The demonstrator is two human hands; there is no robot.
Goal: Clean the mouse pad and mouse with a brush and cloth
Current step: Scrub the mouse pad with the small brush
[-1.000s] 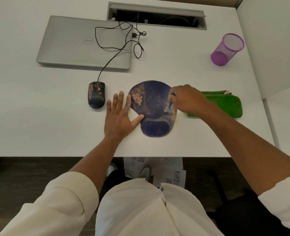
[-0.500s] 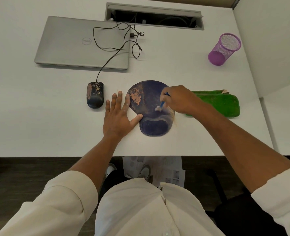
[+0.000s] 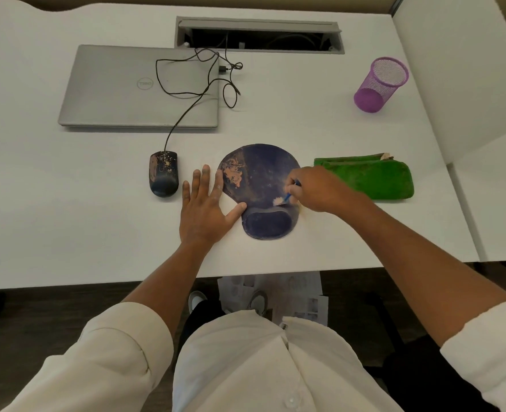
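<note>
Right hand (image 3: 317, 190), grip pinched round a small blue-handled brush (image 3: 287, 198), bristles down on the dusty dark-blue mouse pad w/ wrist rest (image 3: 260, 179), mid white worktop (image 3: 67, 218). Left hand (image 3: 205, 208) flat, fingers spread, thumb touching pad's left edge. Dirty black corded mouse (image 3: 163, 173) left of it; folded green cloth (image 3: 373, 178) right.

One mark reads — the "Dell" logo on the closed laptop (image 3: 140, 87) lid.

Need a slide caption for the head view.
Right hand brushes the dirty mouse pad; left hand steadies its edge.
</note>
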